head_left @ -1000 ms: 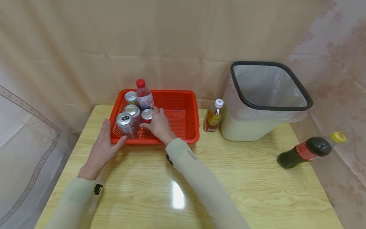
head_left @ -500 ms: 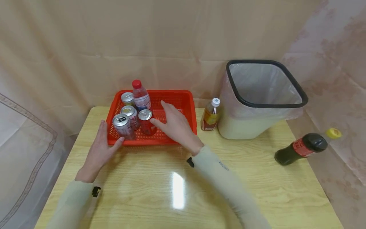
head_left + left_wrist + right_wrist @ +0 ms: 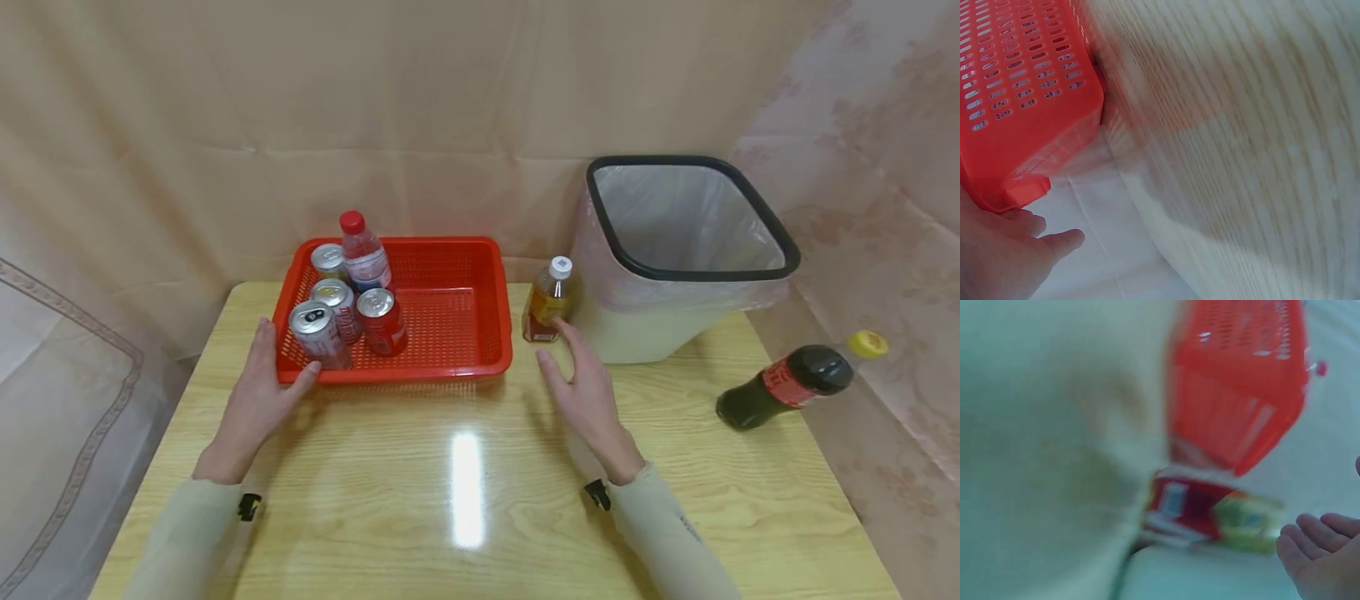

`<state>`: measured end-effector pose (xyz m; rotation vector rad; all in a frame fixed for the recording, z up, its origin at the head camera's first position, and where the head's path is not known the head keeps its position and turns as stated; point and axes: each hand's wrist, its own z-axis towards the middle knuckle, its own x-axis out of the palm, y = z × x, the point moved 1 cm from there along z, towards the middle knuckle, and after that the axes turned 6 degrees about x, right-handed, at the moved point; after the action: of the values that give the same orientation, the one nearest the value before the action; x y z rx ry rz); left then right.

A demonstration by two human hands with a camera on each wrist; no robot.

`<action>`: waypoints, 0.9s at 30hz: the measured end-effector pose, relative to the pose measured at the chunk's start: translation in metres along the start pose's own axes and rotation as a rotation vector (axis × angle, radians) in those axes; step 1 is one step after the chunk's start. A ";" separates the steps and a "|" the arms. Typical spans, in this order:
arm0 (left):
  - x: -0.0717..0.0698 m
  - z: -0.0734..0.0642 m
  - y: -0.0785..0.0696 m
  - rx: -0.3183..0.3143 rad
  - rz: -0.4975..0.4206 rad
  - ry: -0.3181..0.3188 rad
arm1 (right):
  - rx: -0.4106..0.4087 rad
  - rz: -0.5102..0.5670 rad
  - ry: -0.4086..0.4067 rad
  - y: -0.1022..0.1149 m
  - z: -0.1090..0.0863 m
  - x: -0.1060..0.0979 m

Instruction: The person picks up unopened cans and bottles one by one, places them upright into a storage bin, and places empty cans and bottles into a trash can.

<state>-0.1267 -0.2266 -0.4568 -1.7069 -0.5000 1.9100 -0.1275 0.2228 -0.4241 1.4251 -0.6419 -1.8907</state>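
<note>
My left hand (image 3: 258,404) rests at the front left corner of the red plastic basket (image 3: 491,308), fingers extended along the outside and thumb at the front rim. In the left wrist view, its fingers (image 3: 1063,244) lie straight beneath the basket's rim. Inside stand a red can (image 3: 382,323), a pinkish can with an opened top (image 3: 321,337), two more cans and a red-capped water bottle (image 3: 366,257). My right hand (image 3: 588,396) is open in front of a white-capped tea bottle (image 3: 549,307). Its fingertips overlap the bottle in the head view; whether they touch, I cannot tell.
A lined bin (image 3: 630,321) with a black rim stands right behind the tea bottle. Farther right, a yellow-capped cola bottle (image 3: 787,385) stands near the right edge of the wooden table (image 3: 420,483). Curtains hang at the back and sides.
My right hand has let go of the red can inside the basket and moved right to the tea bottle. The left hand has stayed at the basket corner. The view has shifted slightly.
</note>
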 end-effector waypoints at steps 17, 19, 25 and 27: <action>0.000 -0.001 -0.001 -0.027 0.007 0.009 | 0.001 0.000 -0.046 -0.011 0.007 -0.008; -0.001 -0.001 -0.001 -0.031 0.007 0.013 | -0.012 0.002 -0.048 -0.005 0.016 -0.009; -0.002 -0.001 -0.003 -0.029 0.005 0.014 | 0.019 0.003 -0.038 0.001 0.045 -0.005; -0.001 -0.001 -0.004 -0.026 0.002 0.015 | 0.040 0.002 -0.042 0.001 0.053 -0.004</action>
<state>-0.1256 -0.2245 -0.4534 -1.7375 -0.5196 1.8983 -0.1775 0.2244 -0.4061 1.4127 -0.7044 -1.9202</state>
